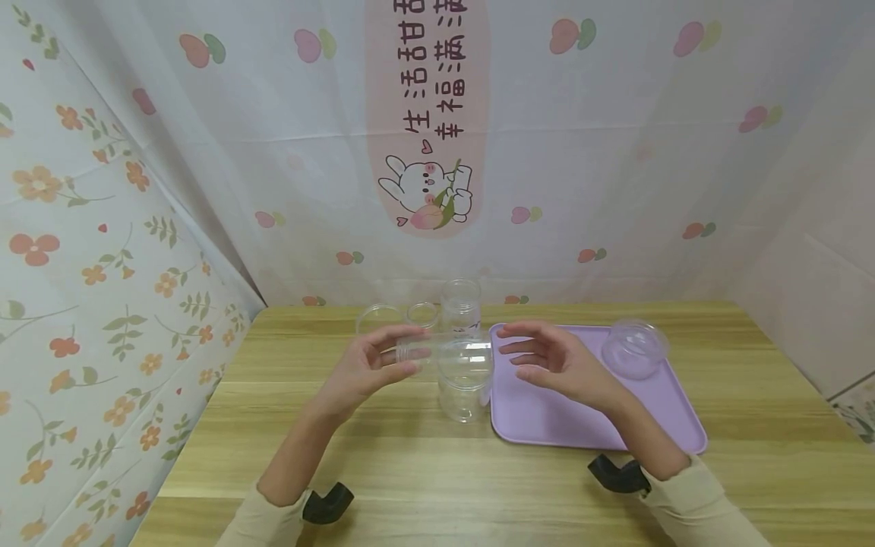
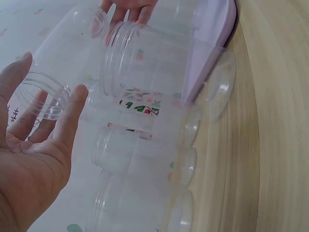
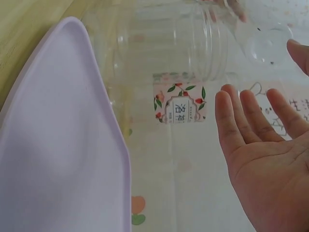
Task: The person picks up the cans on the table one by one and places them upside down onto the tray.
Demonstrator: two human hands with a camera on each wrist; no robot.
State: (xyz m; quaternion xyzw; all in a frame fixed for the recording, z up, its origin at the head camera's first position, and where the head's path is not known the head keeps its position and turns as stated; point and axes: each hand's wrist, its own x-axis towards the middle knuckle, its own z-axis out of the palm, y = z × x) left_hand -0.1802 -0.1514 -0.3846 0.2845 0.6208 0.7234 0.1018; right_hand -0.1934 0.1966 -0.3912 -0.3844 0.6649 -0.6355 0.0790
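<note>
My left hand holds a clear plastic jar on its side by the threaded mouth, between thumb and fingers. Its base points right, toward my right hand. That hand is open, fingers spread and slightly bent; in the right wrist view its fingertips stand apart from the held jar's base. Below the held jar, another clear open jar stands upright on the table. The left wrist view shows this standing jar with its ridged neck, close to the tray.
A lilac tray lies on the wooden table, with a squat clear jar at its back right. Behind my left hand stand a wide clear jar, a narrower one and a tall one. A floral label shows among them.
</note>
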